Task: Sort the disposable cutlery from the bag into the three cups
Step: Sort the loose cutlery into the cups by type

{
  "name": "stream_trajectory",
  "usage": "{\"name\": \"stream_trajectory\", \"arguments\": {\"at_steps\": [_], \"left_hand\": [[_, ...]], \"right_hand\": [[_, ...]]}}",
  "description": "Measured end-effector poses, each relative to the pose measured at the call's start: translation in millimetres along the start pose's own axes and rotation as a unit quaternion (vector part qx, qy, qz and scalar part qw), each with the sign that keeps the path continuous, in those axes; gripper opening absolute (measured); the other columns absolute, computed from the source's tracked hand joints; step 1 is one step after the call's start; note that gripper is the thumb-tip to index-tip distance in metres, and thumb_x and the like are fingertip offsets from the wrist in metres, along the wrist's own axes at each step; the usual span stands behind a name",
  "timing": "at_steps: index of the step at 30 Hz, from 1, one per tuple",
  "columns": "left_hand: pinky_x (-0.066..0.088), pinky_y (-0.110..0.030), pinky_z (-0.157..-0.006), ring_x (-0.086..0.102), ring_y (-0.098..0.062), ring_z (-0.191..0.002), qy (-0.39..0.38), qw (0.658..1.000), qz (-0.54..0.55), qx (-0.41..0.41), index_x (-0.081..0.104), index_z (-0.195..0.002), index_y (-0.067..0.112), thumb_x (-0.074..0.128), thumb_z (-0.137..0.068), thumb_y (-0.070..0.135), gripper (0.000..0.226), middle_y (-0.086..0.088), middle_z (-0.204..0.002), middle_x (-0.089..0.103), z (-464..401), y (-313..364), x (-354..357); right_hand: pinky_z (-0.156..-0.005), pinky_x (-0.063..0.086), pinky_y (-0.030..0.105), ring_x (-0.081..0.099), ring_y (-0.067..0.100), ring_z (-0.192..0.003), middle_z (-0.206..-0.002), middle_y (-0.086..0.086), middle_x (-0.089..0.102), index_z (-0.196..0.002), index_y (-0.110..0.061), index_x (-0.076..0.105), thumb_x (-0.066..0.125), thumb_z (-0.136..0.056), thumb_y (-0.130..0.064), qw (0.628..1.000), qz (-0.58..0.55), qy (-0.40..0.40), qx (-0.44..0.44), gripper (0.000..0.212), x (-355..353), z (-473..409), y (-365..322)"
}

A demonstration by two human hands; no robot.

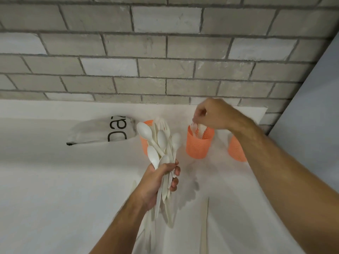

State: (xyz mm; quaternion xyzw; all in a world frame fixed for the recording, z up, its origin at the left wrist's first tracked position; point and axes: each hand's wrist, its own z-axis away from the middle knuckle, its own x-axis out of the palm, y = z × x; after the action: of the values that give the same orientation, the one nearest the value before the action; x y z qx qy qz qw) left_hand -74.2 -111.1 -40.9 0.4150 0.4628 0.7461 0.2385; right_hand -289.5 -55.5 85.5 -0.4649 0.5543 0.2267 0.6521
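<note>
We count three orange cups (199, 143). Left hand (157, 182) fingers grip a bundle of white cutlery (161, 143); right hand (214, 114) pinches one fork (193, 125) over the middle cup.

A white tabletop (55, 180) carries three orange cups (199, 143) beyond the fingers (174, 173) and a clear bag (102, 132) lying flat to their left.

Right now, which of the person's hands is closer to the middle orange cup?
The right. The right hand hovers directly above the middle orange cup, pinching a fork at its rim. The left hand is nearer the camera and off to its left, gripping a bundle of cutlery.
</note>
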Motion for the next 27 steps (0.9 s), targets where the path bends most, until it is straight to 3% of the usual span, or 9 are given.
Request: {"name": "stream_trajectory", "arguments": {"at_steps": [1, 3, 5, 9, 14, 20, 24, 27], "left_hand": [[0.034, -0.028, -0.049, 0.043, -0.020, -0.049, -0.001, 1.000, -0.001, 0.004, 0.056, -0.101, 0.005, 0.058, -0.081, 0.015, 0.023, -0.010, -0.074, 0.054, 0.2, 0.9, 0.2], [0.034, -0.028, -0.049, 0.045, -0.021, -0.050, -0.002, 1.000, -0.008, 0.011, 0.057, -0.101, 0.004, 0.059, -0.080, 0.015, 0.024, -0.011, -0.075, 0.057, 0.1, 2.3, 0.7], [0.034, -0.027, -0.048, 0.047, -0.021, -0.051, -0.006, 1.000, -0.019, 0.014, 0.059, -0.102, 0.003, 0.058, -0.083, 0.015, 0.023, -0.013, -0.077, 0.059, -0.1, 3.5, 1.2], [0.039, -0.028, -0.048, 0.052, -0.025, -0.053, 0.016, 1.000, -0.021, 0.010, 0.060, -0.110, 0.000, 0.051, -0.093, 0.008, 0.020, -0.014, -0.081, 0.063, -1.9, 4.7, 0.4], [0.044, -0.030, -0.050, 0.058, -0.028, -0.057, 0.066, 0.997, -0.038, 0.008, 0.060, -0.111, 0.001, 0.050, -0.094, 0.006, 0.021, -0.015, -0.084, 0.069, -0.4, 3.8, -2.7], [0.035, -0.028, -0.047, 0.047, -0.022, -0.048, 0.114, 0.992, -0.047, 0.012, 0.059, -0.081, 0.002, 0.056, -0.089, 0.006, 0.010, -0.012, -0.069, 0.056, 7.6, 8.6, -17.7], [0.032, -0.027, -0.048, 0.042, -0.020, -0.050, 0.127, 0.991, -0.026, 0.028, 0.056, -0.084, 0.006, 0.058, -0.091, 0.008, 0.007, -0.010, -0.071, 0.053, 12.7, 14.4, -33.7], [0.030, -0.026, -0.049, 0.041, -0.019, -0.049, 0.139, 0.990, -0.013, 0.028, 0.057, -0.086, 0.006, 0.058, -0.092, 0.009, 0.007, -0.009, -0.071, 0.053, 16.6, 17.0, -45.8]], "right_hand": [[-0.082, 0.052, 0.036, 0.068, 0.015, -0.086, -0.085, -0.006, 0.073, -0.082, -0.021, 0.076, 0.072, -0.085, -0.035, 0.995, -0.085, -0.055, 0.019, 0.015, 4.8, 11.7, -4.2], [-0.065, 0.048, 0.027, 0.064, 0.009, -0.072, -0.077, -0.008, 0.072, -0.081, -0.019, 0.076, 0.072, -0.085, -0.043, 0.969, -0.166, -0.175, 0.048, 0.024, 22.0, 36.7, -12.7], [-0.062, 0.044, 0.023, 0.058, 0.005, -0.068, -0.075, -0.011, 0.071, -0.088, -0.019, 0.078, 0.074, -0.084, -0.043, 0.949, -0.223, -0.217, 0.051, 0.025, 46.0, 53.1, -18.0], [-0.060, 0.041, 0.026, 0.048, 0.004, -0.054, -0.068, -0.003, 0.067, -0.085, -0.015, 0.077, 0.077, -0.085, -0.023, 0.913, -0.379, -0.120, 0.092, 0.008, 82.6, 60.8, -18.6], [-0.057, 0.042, 0.026, 0.055, 0.013, -0.060, -0.069, 0.003, 0.063, -0.085, -0.008, 0.065, 0.063, -0.094, -0.012, 0.876, -0.470, -0.030, 0.102, 0.010, 89.1, 60.7, -20.1], [-0.058, 0.049, 0.026, 0.060, 0.012, -0.055, -0.063, 0.005, 0.062, -0.085, -0.006, 0.056, 0.056, -0.097, -0.006, 0.862, -0.501, 0.050, 0.056, 0.012, 69.0, 30.8, -37.2], [-0.061, 0.052, 0.028, 0.063, 0.014, -0.059, -0.068, 0.005, 0.064, -0.086, -0.008, 0.056, 0.056, -0.096, -0.007, 0.873, -0.480, 0.078, 0.024, 0.011, 59.9, -1.4, -55.3], [-0.066, 0.059, 0.029, 0.069, 0.013, -0.062, -0.070, 0.003, 0.068, -0.082, -0.014, 0.056, 0.058, -0.095, -0.009, 0.884, -0.445, 0.141, 0.020, 0.014, 67.1, -30.3, -69.4]]}}
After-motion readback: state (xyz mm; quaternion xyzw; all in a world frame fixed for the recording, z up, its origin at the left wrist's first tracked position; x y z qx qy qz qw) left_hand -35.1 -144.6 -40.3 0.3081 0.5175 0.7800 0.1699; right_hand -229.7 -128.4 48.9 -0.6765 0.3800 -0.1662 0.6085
